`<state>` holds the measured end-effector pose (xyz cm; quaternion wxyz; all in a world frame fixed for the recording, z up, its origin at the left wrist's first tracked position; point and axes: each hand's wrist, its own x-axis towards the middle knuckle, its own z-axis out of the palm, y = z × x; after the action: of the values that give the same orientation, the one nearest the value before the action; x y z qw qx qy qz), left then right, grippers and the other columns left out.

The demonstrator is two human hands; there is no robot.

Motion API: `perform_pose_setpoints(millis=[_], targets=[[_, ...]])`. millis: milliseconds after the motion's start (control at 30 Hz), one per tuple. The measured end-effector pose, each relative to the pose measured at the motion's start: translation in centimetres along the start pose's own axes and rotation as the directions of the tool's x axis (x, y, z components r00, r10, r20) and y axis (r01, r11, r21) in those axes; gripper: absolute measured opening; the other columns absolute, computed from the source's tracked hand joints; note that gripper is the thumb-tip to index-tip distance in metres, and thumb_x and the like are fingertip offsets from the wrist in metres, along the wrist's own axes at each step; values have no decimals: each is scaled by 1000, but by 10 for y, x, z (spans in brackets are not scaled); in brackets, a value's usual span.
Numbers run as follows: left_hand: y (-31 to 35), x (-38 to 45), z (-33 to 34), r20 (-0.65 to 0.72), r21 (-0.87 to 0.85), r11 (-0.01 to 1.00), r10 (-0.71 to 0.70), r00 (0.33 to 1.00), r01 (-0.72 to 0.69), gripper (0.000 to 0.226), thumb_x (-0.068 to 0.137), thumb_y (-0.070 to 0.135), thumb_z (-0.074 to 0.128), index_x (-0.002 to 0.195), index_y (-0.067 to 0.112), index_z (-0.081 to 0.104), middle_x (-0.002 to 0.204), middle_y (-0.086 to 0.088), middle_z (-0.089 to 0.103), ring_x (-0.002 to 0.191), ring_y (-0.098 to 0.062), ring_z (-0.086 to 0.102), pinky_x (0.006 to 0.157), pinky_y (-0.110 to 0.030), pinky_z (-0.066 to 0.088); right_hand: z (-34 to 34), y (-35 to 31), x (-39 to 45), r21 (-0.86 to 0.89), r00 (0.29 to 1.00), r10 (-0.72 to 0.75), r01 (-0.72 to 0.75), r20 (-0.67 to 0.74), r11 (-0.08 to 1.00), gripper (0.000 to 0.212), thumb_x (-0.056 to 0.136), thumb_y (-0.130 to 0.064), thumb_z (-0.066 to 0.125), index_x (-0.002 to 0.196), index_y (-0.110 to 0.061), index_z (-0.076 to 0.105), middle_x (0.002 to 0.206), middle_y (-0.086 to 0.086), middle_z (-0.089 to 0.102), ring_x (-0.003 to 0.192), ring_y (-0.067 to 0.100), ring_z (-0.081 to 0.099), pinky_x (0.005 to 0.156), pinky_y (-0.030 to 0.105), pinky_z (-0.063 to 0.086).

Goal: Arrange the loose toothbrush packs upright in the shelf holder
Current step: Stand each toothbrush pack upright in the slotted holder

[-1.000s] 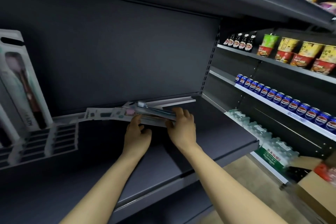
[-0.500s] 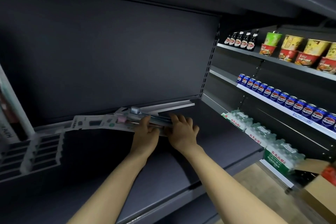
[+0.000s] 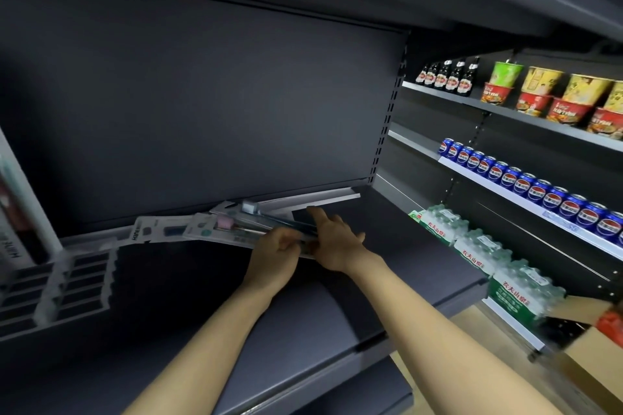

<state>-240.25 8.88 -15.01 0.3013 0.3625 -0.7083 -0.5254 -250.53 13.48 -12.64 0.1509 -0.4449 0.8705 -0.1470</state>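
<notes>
Several loose toothbrush packs [image 3: 215,227] lie flat in an overlapping pile at the back of the dark shelf [image 3: 303,320]. My left hand [image 3: 274,256] grips the near end of the pile, its fingers curled round the pack edges. Just right of it, my right hand [image 3: 337,241] rests on the same end with its fingers stretched over the packs. The white slotted shelf holder [image 3: 64,293] sits at the far left of the shelf. One toothbrush pack [image 3: 17,212] stands upright in it at the left edge of the frame.
A grey back panel [image 3: 202,104] rises behind the pile. To the right stand dark bottles [image 3: 448,77], instant noodle cups [image 3: 553,94], a row of blue cans [image 3: 526,182] and shrink-wrapped water bottle packs [image 3: 478,253]. A cardboard box [image 3: 590,357] sits on the floor at lower right.
My left hand has slid right along the pile and closed on its near end beside my right hand. The view has shifted right, so the upright pack now sits at the frame's left edge.
</notes>
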Motion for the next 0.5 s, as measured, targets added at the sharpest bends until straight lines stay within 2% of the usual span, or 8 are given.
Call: perform_pose_setpoints(millis=[100,200,300,367,500], targets=[[3,-4,-1,-10,-13,1000,-23,1000,23,20,86,-1,46,96,5,63,97,-6,64,93,-17,59,67,-10,41,-1,-3,-4,43,1000,13,-13,-6,999,64,88,-17,53,140,-29,19,139,14,34,132,36,32,110,64,14],[8,-10,-7,-67,12,1000,-27,997,28,14,87,12,53,95,6,62,96,-6,65,93,-20,59,76,-25,41,-1,-6,-11,67,999,31,-29,-24,997,59,88,-16,53,137,-27,23,137,14,34,130,36,33,110,61,19],[10,-15,-13,-97,8,999,-49,994,50,20,87,26,56,98,10,61,91,0,60,89,-15,55,81,-24,39,-1,-9,-19,138,998,36,-29,-51,990,58,88,-15,50,138,-29,23,137,12,32,131,33,31,110,57,21],[10,-18,-16,-101,-21,998,-66,993,64,21,88,26,56,100,9,59,90,1,57,88,-13,53,81,-24,40,0,-14,-25,185,996,29,-13,-83,983,57,89,-19,50,139,-29,23,136,11,32,132,32,29,109,54,22],[10,-24,-23,-69,-86,995,-50,996,44,16,87,23,56,97,11,57,97,-7,66,93,-22,62,90,-37,49,9,-26,-38,242,990,-5,38,-138,970,61,87,-21,53,139,-27,23,133,12,31,130,34,28,107,53,23]])
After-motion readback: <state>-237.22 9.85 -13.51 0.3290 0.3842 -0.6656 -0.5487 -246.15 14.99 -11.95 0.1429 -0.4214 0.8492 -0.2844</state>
